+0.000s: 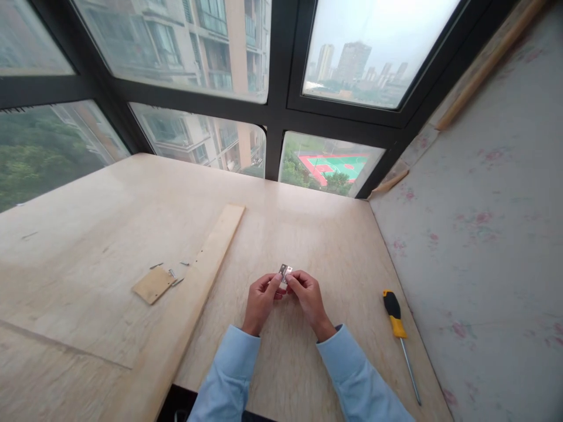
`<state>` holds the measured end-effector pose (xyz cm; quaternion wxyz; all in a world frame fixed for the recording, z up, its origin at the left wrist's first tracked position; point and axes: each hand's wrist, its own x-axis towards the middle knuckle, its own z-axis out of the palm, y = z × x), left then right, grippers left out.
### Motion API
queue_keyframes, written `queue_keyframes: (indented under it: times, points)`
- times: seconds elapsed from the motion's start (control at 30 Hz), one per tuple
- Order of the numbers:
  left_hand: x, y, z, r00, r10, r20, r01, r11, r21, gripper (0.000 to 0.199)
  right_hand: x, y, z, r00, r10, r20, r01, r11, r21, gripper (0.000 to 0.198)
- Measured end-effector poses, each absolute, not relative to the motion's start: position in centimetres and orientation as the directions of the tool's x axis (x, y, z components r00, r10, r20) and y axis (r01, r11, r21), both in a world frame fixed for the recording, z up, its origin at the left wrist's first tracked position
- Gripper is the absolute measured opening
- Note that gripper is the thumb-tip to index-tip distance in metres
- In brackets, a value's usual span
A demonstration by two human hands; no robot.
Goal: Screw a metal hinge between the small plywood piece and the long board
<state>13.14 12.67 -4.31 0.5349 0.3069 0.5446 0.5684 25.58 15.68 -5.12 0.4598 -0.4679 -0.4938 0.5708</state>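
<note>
The metal hinge (pixel 285 269) sits clamped by the thumbs and fingers of my left hand (pixel 263 296) and right hand (pixel 309 294), over the tabletop (pixel 303 228) between the wooden board (pixel 210 264) and screwdriver (pixel 397 327).

Soft daylight enters through the windows (pixel 280 82) from ten to one o'clock, the sky (pixel 378 26) at one o'clock nearly bleached white and the towers (pixel 354 60) below it veiled by haze. A pale sheen lies on the tabletop (pixel 169 184) toward ten o'clock; shadows about the left hand (pixel 260 300) and right hand (pixel 310 300) at six o'clock are faint, and the metal plate (pixel 285 271) between them glints. Wide-angle distortion tilts the outer window bars (pixel 97 88), and the wall (pixel 479 252) at three o'clock looks soft.
</note>
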Motion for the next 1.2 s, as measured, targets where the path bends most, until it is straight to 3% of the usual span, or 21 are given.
queue_keyframes:
  times: [0.5, 0.97, 1.2]
  points:
    - [12.55, 12.04, -4.68, -0.220, 0.957, -0.190, -0.274, 0.126, 0.954, 0.034, 25.35, 15.21, -5.29, -0.129, 0.991, -0.028, -0.005, -0.029, -1.000, 0.025]
    - [12.49, 12.29, -5.24, -0.278, 0.945, -0.170, -0.303, 0.081, 0.949, 0.033, 25.40, 14.78, -5.27, -0.268, 0.963, 0.020, -0.136, -0.017, -0.991, 0.021]
    - [12.73, 12.01, -5.08, -0.352, 0.918, -0.181, -0.294, 0.075, 0.953, 0.034, 25.58, 14.82, -5.60, -0.200, 0.980, -0.005, -0.045, -0.015, -0.999, 0.023]
